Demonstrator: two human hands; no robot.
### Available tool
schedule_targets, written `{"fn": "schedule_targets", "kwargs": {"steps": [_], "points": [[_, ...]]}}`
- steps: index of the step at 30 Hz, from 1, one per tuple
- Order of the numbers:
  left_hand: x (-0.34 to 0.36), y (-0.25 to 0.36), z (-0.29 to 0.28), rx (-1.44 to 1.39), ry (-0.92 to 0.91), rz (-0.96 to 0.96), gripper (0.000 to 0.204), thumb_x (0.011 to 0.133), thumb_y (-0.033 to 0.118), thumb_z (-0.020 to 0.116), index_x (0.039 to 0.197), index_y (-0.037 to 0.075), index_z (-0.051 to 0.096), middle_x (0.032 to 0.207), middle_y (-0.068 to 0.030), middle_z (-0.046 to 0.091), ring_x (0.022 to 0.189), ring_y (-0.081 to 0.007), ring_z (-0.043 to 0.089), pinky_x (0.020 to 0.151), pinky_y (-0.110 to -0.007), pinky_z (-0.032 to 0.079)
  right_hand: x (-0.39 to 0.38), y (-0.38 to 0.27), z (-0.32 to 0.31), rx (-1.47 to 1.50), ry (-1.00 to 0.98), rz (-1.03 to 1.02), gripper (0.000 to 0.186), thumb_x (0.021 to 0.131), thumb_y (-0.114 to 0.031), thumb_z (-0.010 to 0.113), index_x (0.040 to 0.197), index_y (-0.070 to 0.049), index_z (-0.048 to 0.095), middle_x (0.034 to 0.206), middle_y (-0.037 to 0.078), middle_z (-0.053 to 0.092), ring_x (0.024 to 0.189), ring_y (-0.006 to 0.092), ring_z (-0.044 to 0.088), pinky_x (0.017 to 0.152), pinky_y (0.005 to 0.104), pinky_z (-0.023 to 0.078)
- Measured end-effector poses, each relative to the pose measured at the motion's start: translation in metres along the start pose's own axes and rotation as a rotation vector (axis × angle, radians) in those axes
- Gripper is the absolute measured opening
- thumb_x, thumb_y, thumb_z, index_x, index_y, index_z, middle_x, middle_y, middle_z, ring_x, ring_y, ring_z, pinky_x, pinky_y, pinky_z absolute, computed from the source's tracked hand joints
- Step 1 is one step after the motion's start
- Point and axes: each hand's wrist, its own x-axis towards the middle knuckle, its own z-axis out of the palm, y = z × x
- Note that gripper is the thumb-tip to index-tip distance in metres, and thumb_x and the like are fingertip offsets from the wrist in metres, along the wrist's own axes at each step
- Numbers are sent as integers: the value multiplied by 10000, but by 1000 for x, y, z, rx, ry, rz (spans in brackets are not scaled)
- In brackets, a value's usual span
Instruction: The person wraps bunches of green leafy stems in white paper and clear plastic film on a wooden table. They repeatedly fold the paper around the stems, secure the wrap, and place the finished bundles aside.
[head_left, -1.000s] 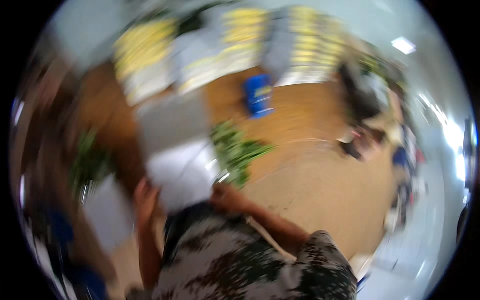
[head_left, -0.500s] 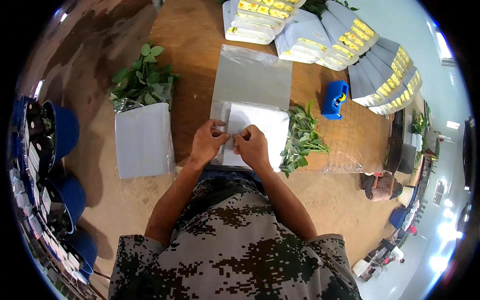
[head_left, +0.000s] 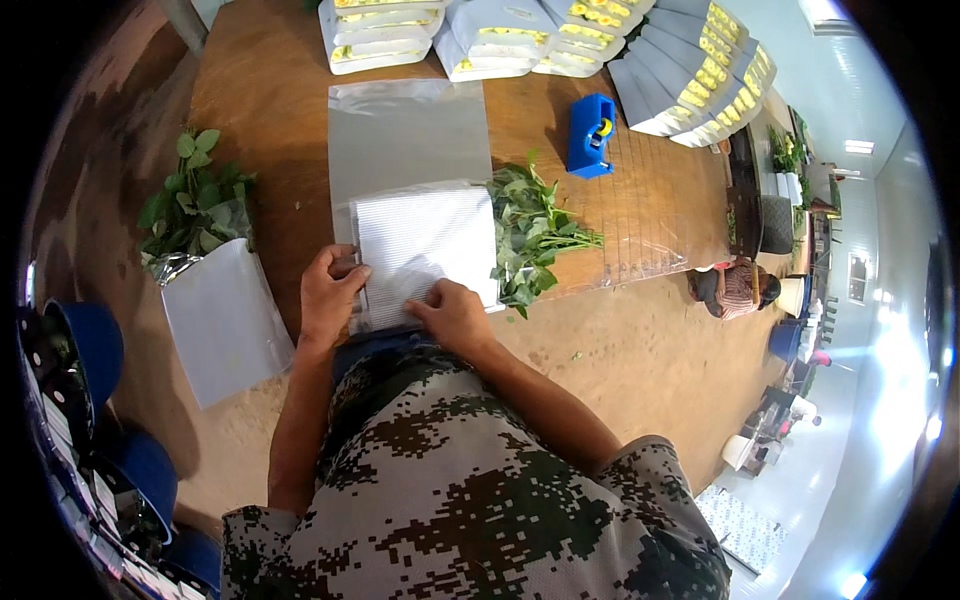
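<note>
Parted from where they met at the sheet's left side half a second ago, our left fingers [head_left: 352, 277] bend against the left edge of the white ribbed sheet [head_left: 425, 240] while our right fingers [head_left: 424, 311] touch its near edge; whether either set grips it, we cannot tell. The change leaves the sheet attended at two edges, lying flat between and beyond our fingers. Leafy green stems [head_left: 530, 235] poke from its right side, crowding that edge just past our right fingers, and a grey sheet [head_left: 405, 140] stretches away beneath it on the wooden worktop [head_left: 265, 95]. Farther off to the right of our fingers stands a blue tape dispenser [head_left: 588, 140], with sleeved bunches of yellow flowers [head_left: 665, 95] beyond. Left of our left fingers, we see a white-wrapped leafy bunch [head_left: 225, 325] and, farther out, blue buckets [head_left: 150, 475].
</note>
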Motion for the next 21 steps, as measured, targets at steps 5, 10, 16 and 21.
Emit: {"fn": "schedule_targets", "kwargs": {"steps": [5, 10, 16, 21], "points": [[-1, 0, 3, -11, 3, -65, 327, 815, 38, 714, 1114, -23, 596, 893, -73, 671, 798, -117, 633, 704, -242, 522, 23, 59, -45, 630, 362, 154, 683, 841, -454, 719, 1115, 142, 531, 778, 174, 650, 531, 195, 630, 430, 299, 487], [-2, -2, 0, 52, 31, -8, 333, 825, 46, 716, 1130, -9, 594, 880, -61, 669, 787, -101, 627, 681, -232, 519, 54, 58, -81, 738, 483, 28, 453, 872, -340, 697, 969, 93, 607, 669, 88, 607, 488, 152, 584, 458, 291, 473], [-8, 2, 6, 38, 124, -104, 377, 839, 67, 713, 1180, 3, 565, 870, -50, 667, 755, -107, 627, 662, -230, 519, 69, 122, -75, 473, 322, 162, 295, 860, -261, 684, 809, 29, 672, 725, 135, 680, 610, 234, 667, 576, 366, 508], [-14, 3, 7, 100, 241, -103, 422, 824, 70, 731, 1200, 16, 546, 914, -67, 647, 788, -128, 623, 653, -257, 514, 71, 118, -89, 110, 242, 71, 286, 833, -289, 681, 849, -4, 688, 815, 203, 690, 815, 398, 666, 741, 448, 523]]}}
